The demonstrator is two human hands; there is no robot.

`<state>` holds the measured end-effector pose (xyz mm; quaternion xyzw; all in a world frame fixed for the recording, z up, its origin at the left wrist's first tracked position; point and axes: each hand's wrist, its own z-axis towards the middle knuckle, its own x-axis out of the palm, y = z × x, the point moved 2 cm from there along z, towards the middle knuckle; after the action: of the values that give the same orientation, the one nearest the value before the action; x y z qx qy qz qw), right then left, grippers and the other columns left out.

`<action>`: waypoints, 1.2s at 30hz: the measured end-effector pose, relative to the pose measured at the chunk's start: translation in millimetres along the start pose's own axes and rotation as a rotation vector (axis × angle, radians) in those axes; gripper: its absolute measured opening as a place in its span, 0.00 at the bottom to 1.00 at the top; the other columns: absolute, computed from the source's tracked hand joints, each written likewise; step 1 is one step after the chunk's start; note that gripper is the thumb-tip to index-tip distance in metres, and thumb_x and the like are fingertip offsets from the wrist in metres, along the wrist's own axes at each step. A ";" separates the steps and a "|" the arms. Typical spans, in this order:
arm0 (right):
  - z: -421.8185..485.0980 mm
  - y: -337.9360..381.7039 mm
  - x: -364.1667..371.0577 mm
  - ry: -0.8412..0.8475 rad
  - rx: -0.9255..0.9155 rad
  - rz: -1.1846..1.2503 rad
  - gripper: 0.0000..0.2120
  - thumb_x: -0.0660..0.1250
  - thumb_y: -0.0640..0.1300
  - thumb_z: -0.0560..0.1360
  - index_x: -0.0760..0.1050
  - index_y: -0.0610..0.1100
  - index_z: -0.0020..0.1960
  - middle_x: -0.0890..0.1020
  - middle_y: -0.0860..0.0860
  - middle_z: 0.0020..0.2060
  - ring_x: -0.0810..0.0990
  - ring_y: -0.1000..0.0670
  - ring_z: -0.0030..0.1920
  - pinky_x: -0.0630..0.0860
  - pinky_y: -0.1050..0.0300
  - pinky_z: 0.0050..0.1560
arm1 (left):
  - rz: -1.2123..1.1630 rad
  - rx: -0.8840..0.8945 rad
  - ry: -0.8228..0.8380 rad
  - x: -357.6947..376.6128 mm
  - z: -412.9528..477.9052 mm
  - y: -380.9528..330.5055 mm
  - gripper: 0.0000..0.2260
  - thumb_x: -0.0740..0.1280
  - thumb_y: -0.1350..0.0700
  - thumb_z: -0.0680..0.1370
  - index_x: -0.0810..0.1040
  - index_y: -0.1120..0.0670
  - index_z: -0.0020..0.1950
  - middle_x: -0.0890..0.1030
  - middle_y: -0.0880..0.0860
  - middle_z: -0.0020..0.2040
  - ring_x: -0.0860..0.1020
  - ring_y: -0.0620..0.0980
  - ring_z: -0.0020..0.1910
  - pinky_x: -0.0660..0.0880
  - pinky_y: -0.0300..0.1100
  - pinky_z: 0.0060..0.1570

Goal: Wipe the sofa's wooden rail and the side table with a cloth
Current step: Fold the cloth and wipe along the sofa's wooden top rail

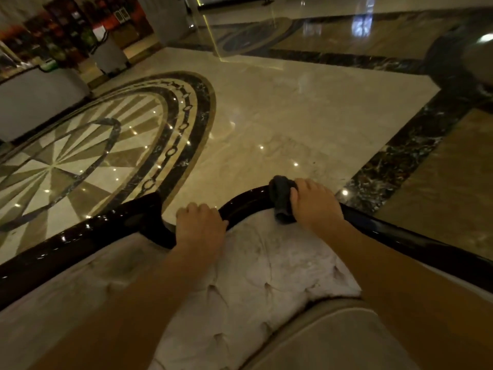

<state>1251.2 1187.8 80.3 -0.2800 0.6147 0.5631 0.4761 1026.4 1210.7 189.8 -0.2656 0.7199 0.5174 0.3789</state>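
The sofa's dark glossy wooden rail [80, 237] curves across the lower half of the view, above a pale tufted backrest [266, 263]. My right hand [314, 202] presses a bunched dark cloth [281, 198] onto the top of the rail's curve. My left hand [200, 225] rests on the rail a little to the left, fingers curled over its edge. No side table is in view.
Beyond the rail lies a polished marble floor [280, 116] with a round dark-banded inlay [184, 126] at left and a dark border strip [405, 150] at right. Grey counters [34, 100] and shelves stand at the far left. A sofa cushion [333, 337] is at the bottom.
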 end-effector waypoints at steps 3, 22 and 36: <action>-56.8 -76.3 -0.2 -0.053 0.165 -0.121 0.20 0.49 0.52 0.81 0.71 0.43 0.65 0.80 0.43 0.56 0.78 0.40 0.54 0.73 0.45 0.57 | -0.248 -0.121 -0.003 16.3 8.9 -58.8 0.33 0.47 0.35 0.80 0.63 0.61 0.72 0.70 0.62 0.67 0.70 0.64 0.65 0.69 0.57 0.64; -316.0 -255.1 -99.1 -0.188 0.593 -0.246 0.19 0.50 0.53 0.82 0.72 0.45 0.63 0.80 0.48 0.51 0.78 0.44 0.51 0.72 0.47 0.58 | -0.473 0.659 -0.130 -72.2 -90.0 -421.4 0.38 0.34 0.33 0.74 0.71 0.49 0.67 0.73 0.61 0.67 0.68 0.66 0.67 0.52 0.66 0.71; -414.5 -396.2 -142.6 -0.076 0.840 -0.273 0.23 0.47 0.52 0.83 0.77 0.46 0.63 0.78 0.45 0.64 0.69 0.41 0.69 0.59 0.43 0.73 | -0.277 0.904 -0.389 -104.9 -202.7 -493.7 0.16 0.54 0.47 0.81 0.76 0.56 0.53 0.79 0.61 0.49 0.75 0.63 0.50 0.66 0.62 0.59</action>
<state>1543.7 680.1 3.8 -0.1200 0.7296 0.2061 0.6409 1413.8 858.1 43.4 -0.0671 0.7458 0.1391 0.6480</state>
